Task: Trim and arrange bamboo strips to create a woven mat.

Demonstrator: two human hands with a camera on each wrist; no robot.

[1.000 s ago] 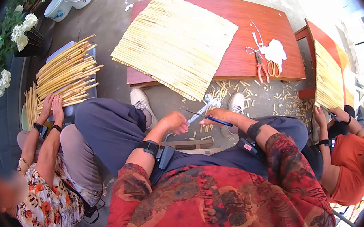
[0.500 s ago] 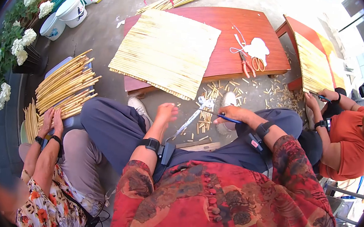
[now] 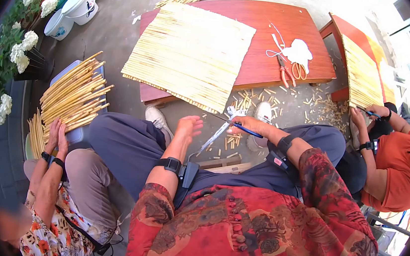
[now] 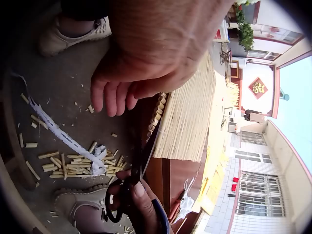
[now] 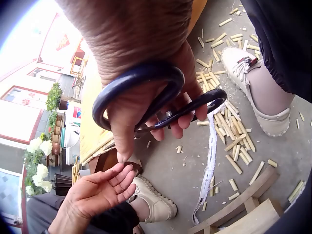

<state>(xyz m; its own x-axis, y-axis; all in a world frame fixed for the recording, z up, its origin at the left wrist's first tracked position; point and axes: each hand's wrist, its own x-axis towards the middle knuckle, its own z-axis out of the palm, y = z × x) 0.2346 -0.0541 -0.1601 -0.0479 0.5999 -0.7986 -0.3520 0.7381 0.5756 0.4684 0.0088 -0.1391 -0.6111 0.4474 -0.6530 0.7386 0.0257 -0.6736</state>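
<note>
My right hand [image 3: 248, 124] holds a pair of scissors with dark blue handles [image 5: 100, 105]. In the right wrist view its thumb lies by the large handle loop and its fingers are around the other. The narrow blades point left toward my left hand [image 3: 188, 127], which is held palm up with relaxed fingers and nothing in it. Beyond both hands, a mat of pale stalks [image 3: 188, 51] lies on the red table [image 3: 285, 26], its near edge overhanging. In the left wrist view the scissors overlap the mat's edge.
Red-handled pliers [image 3: 285, 72], orange-handled scissors [image 3: 298, 70] and white string [image 3: 298, 50] lie on the table. Cut stalk pieces [image 5: 234, 126] and a white strip [image 5: 209, 161] litter the floor. One person handles stalks [image 3: 76, 92] at left; another works at a second mat [image 3: 363, 69] at right.
My left hand has drawn back from the scissors, and its fingers have spread open. The right hand swung right, then came back left with the scissors. The head view shifted slightly.
</note>
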